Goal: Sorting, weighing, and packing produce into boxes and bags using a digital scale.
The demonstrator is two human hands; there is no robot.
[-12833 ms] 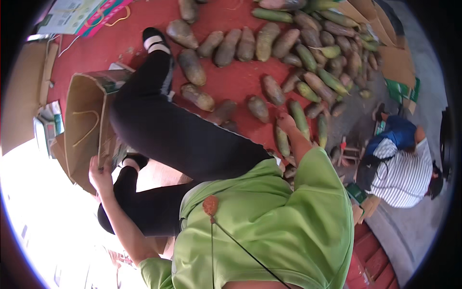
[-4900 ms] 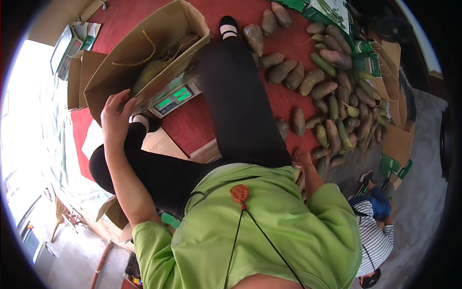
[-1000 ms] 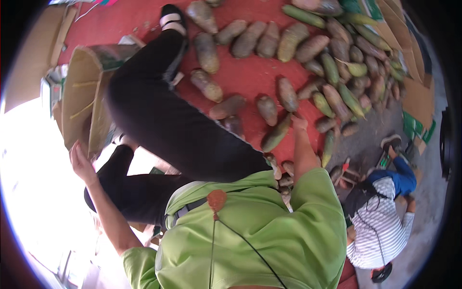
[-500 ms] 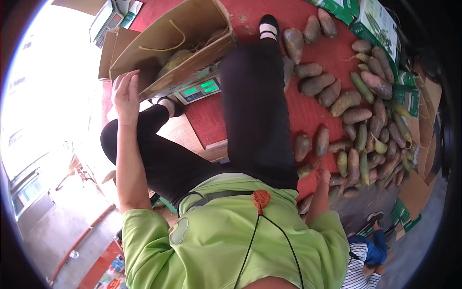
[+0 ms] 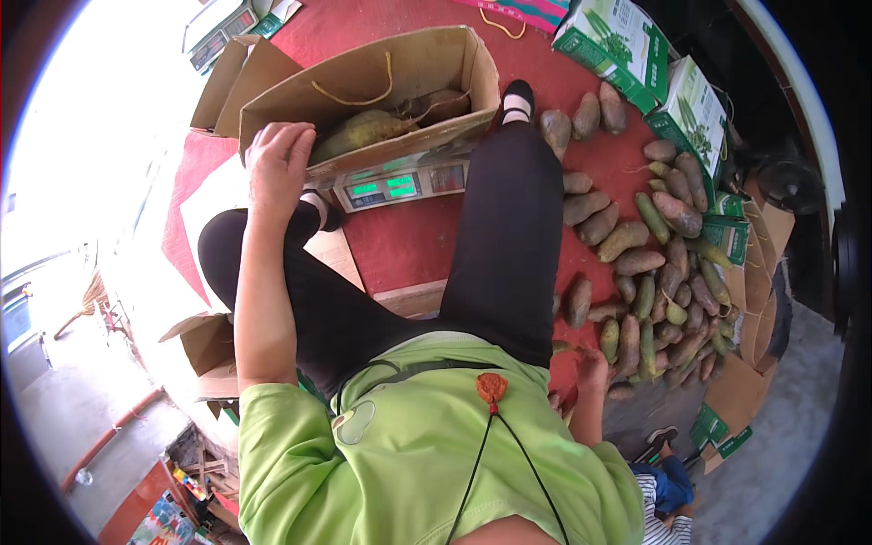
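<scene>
A tall brown cardboard box (image 5: 363,68) with a cord handle stands on a digital scale (image 5: 391,189) whose display glows green. Inside the box lie a large greenish radish (image 5: 363,133) and darker, earthy ones (image 5: 442,106). My left hand (image 5: 280,168) is at the box's near left corner, fingers bent together over its edge. Down by my right thigh, my right hand (image 5: 592,371) is beside the pile of red-purple and green radishes (image 5: 681,313). Its fingers are small and partly hidden, so whether it holds anything does not show.
Green-and-white cartons (image 5: 618,45) stand beyond the pile, with opened cardboard (image 5: 736,400) at right. Another scale (image 5: 218,32) sits at far left. My legs (image 5: 509,218) straddle the red ground covering (image 5: 391,250). Another person (image 5: 668,486) is at the lower right.
The view has shifted, and the box's contents show more fully. My left hand has come over the box's corner, its fingers more bent. My right hand stays low beside the radishes.
</scene>
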